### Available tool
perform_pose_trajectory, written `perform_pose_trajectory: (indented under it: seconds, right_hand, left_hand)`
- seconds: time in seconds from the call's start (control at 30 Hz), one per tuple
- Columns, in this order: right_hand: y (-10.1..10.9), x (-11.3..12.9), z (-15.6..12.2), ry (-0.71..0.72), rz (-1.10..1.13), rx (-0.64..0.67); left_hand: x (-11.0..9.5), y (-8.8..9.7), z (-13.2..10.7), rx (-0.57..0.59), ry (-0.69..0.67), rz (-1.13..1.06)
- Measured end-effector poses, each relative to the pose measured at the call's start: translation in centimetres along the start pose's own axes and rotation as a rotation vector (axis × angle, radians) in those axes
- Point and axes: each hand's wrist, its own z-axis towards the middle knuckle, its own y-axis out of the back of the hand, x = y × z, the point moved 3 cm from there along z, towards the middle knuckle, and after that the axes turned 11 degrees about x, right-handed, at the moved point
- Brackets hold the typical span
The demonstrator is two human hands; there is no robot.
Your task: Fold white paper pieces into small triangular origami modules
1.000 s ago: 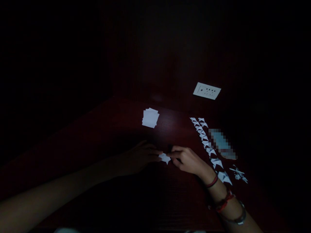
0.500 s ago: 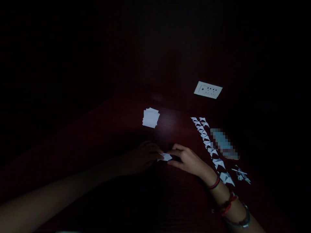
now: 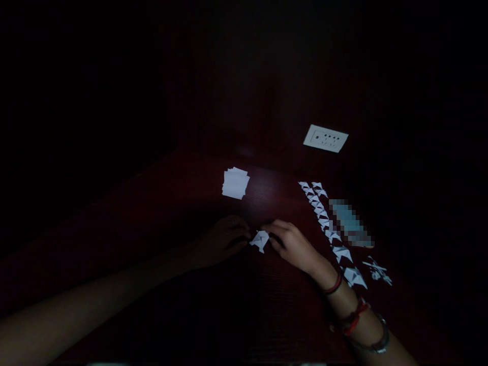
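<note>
A small white folded paper (image 3: 261, 241) lies on the dark red table between my hands, its shape angular with several points. My right hand (image 3: 293, 246) has index finger and thumb around its upper right corner. Dimly lit, my left hand (image 3: 229, 238) is at the left of the paper, fingers apart and bent, the tips close to its left point. Whether those tips touch it is hard to make out. Beyond the hands sits a loose stack of square white paper sheets (image 3: 235, 184).
Folded white paper pieces (image 3: 323, 222) run in a line along the right, with a shorter row beside it. Further right are a pixelated oblong item (image 3: 351, 223) and a small pile of white bits (image 3: 377, 270). A socket panel (image 3: 326, 138) is on the wall behind.
The folded paper has turned and shows more of its surface. My left fingers have drawn back from it to the left, while my right hand has shifted slightly.
</note>
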Motion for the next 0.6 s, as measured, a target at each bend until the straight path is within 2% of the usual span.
perform_pose_trajectory:
  seconds: [0.1, 0.17, 0.27, 0.37, 0.5, 0.6]
  right_hand:
    - [0.4, -0.4, -0.1, -0.088, -0.024, -0.084]
    - [0.7, -0.3, -0.3, -0.149, 0.003, -0.133]
    - [0.8, 0.2, -0.5, -0.211, 0.084, -0.13]
    - [0.1, 0.8, -0.3, -0.21, 0.151, -0.068]
    - [-0.4, 0.8, 0.0, -0.167, 0.223, -0.071]
    - [-0.2, 0.4, -0.1, -0.186, 0.237, -0.098]
  left_hand:
    - [-0.5, 0.5, 0.1, 0.007, -0.058, -0.072]
    - [-0.5, 0.7, 0.1, -0.006, -0.047, -0.076]
    - [-0.2, 0.6, 0.0, -0.021, -0.019, -0.034]
    - [-0.2, 0.2, -0.1, 0.007, -0.06, 0.0]
    - [-0.7, 0.1, -0.4, 0.092, -0.129, 0.022]
    - [-0.6, 0.9, -0.4, 0.037, -0.07, 0.033]
